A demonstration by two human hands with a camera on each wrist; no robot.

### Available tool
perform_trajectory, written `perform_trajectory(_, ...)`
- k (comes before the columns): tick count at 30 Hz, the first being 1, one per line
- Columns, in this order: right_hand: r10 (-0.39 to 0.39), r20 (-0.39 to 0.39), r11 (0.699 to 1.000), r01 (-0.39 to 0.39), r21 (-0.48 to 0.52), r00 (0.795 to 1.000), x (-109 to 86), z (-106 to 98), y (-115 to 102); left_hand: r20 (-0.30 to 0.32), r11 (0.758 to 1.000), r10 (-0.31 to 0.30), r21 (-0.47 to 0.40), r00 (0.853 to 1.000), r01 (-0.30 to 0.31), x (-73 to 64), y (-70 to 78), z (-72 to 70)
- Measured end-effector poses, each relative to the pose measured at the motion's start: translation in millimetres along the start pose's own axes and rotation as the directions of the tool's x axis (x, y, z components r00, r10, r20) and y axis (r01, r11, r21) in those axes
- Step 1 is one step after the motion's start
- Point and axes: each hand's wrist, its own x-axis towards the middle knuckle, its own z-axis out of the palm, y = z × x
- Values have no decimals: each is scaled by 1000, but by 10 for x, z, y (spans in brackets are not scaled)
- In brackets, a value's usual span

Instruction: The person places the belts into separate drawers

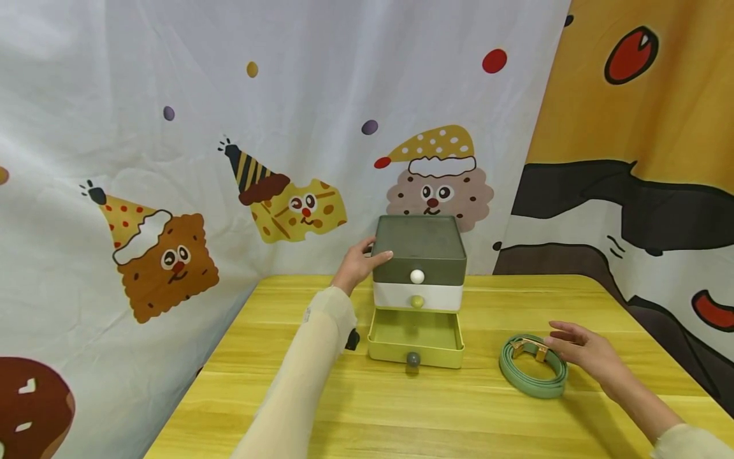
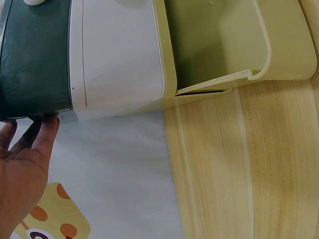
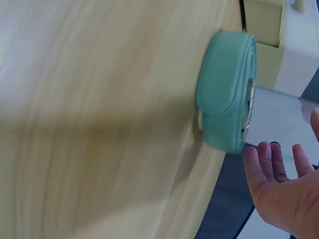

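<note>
A small three-tier drawer box (image 1: 418, 268) stands at the back of the table, dark green on top, white in the middle and yellow-green below. Its bottom drawer (image 1: 415, 354) is pulled out, and bare inside. My left hand (image 1: 358, 262) rests against the left side of the green top tier; in the left wrist view its fingertips (image 2: 49, 124) touch that side. To the right of the box lies a coiled green belt (image 1: 533, 386) with a gold buckle. Over the belt's right edge hovers my right hand (image 1: 585, 350), fingers loosely extended and holding nothing.
The box and belt are on a yellow wood-grain table (image 1: 459, 414). A small black object (image 1: 352, 340) sits left of the drawer, partly hidden by my left sleeve. Behind the table hangs a printed curtain (image 1: 321, 76) with cartoon snacks.
</note>
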Motion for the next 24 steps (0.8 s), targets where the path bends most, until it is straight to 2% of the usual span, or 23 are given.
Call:
perform_trajectory(10,62,37,995,-59,-79,997,-6,-114,207,4,1000,16,5,1000,-16,-7,3,-10)
perform_trajectory(16,71,70,989,-61,-133,995,-5,-108,307,6,1000,16,5,1000,-16,-18,4,-15)
perform_trajectory(24,90,109,994,-83,-68,990,-1,-80,365,0,1000,18,11,1000,-18,-22,9,-12)
